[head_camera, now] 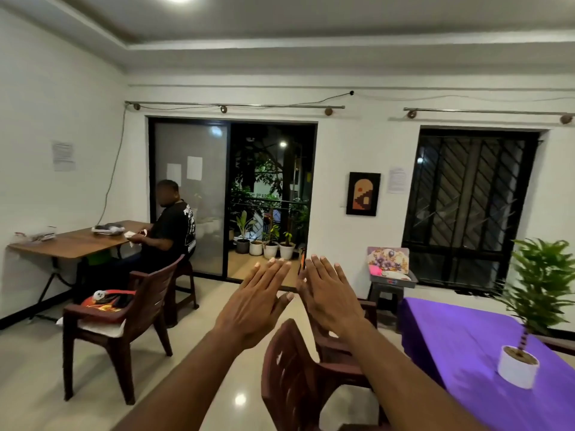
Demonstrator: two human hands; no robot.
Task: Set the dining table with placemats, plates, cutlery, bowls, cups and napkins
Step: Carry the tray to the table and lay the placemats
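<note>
Both hands are held up in mid-air with fingers straight and together, backs to the camera, holding nothing. Left hand (259,301) and right hand (326,293) sit side by side, thumbs close, apart from any object.

Dining table (460,337), draped in a purple cloth, lies at the right; on it stands only a white pot (517,367) with a green plant (543,281). No placemats, plates, cutlery, bowls, cups or napkins show on it. 2 brown plastic chairs stand beside it, the near chair (298,377) below the hands.

Farther left, another chair (124,318) carries a red cushion (104,301). Behind it, a seated person (174,228) faces a wooden table (77,241) at the left wall. A stool (385,293) with a tray stands under the barred window (469,206).
</note>
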